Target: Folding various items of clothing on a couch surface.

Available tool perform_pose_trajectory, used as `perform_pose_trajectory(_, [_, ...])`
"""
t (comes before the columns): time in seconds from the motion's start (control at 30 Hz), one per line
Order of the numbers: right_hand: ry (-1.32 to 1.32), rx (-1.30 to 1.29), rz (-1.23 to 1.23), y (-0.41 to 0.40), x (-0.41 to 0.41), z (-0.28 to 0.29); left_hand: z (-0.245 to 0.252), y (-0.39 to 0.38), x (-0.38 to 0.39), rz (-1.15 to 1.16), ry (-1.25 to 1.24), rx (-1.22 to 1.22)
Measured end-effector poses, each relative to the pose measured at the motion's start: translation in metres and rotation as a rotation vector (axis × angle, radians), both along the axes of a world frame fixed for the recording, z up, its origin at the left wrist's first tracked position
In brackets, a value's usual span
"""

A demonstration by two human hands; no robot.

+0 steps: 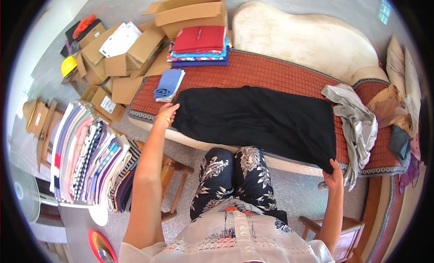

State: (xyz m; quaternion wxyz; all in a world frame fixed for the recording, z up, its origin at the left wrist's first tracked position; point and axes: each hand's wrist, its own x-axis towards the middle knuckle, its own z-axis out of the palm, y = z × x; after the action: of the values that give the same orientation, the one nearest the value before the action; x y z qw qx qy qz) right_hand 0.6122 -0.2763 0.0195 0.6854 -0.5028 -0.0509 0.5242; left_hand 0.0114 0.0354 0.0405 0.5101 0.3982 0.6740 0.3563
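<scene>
A long piece of black cloth (257,120) lies spread along a sofa seat with a red-brown mat (271,73). My left hand (168,113) grips its left edge between thumb and fingers. My right hand (333,174) pinches its lower right corner, at the front edge of the seat. Just beyond my left hand, a folded blue cloth (168,82) rests on a white one. A crumpled light grey garment (356,124) lies to the right of the black cloth, hanging over the seat's front edge. Farther back stands a stack of folded cloths with a red one (200,39) on top.
At the left is a tall pile of folded clothes (91,158), by a wooden chair (174,185). Open cardboard boxes (135,56) crowd the back left. A brown cloth (390,107) lies at the far right. Another wooden chair (342,232) stands at the lower right, and a white fan (25,195) lower left.
</scene>
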Motion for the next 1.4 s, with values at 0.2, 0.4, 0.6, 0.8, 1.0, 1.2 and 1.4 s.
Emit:
perform_pose_trajectory(0.2, [-0.319,0.065,-0.061,-0.021,-0.001,0.034,0.027,-0.005,-0.014,0.038,-0.514,0.117])
perform_pose_trajectory(0.4, [-0.380,-0.386,0.174,-0.026,0.006,0.022,0.024,-0.039,-0.028,-0.256,0.037,-0.239])
perform_pose_trajectory(0.6, [-0.018,-0.350,0.064,0.075,0.068,0.051,0.044,0.029,-0.039,-0.069,-0.265,-0.129])
perform_pose_trajectory(0.8, [-0.117,0.103,-0.067,0.176,0.088,0.156,0.091,0.076,-0.003,0.173,-0.703,0.203])
perform_pose_trajectory(1.0, [-0.560,0.011,-0.007,0.101,0.080,0.126,0.038,0.019,-0.009,0.139,-0.677,0.196])
perform_pose_trajectory(1.2, [-0.344,-0.253,0.193,0.044,0.066,0.011,-0.048,-0.018,-0.053,0.054,-0.412,-0.032])
perform_pose_trajectory(1.4, [-0.434,-0.282,0.172,0.028,0.073,-0.001,-0.006,-0.039,-0.005,0.093,-0.282,-0.070])
